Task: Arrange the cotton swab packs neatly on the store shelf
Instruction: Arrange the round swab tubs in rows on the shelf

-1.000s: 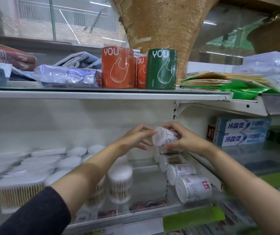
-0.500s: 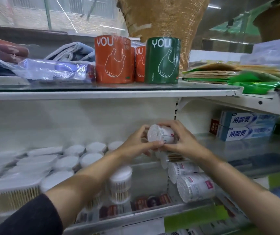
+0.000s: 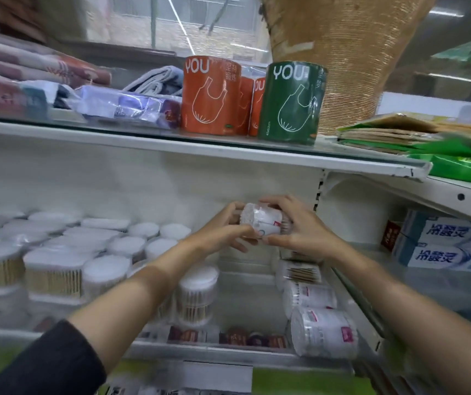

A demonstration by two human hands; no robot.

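At shelf (image 3: 228, 352) right edge: left hand (image 3: 222, 232) & right hand (image 3: 299, 229), fingers curled, grip one cotton swab pack (image 3: 261, 222) above lying row (image 3: 311, 303). Upright packs (image 3: 57, 269) fill left; placement pending.

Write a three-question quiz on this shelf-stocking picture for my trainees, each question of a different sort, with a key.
1. True or false: both the left hand and the right hand hold the cotton swab pack.
2. Which colour is the roll at the right end of the "YOU" rolls on the upper shelf? A orange, B green, C blue.
3. Fill in: the held pack lies on its ____.

Key: 1 true; 2 B; 3 side.
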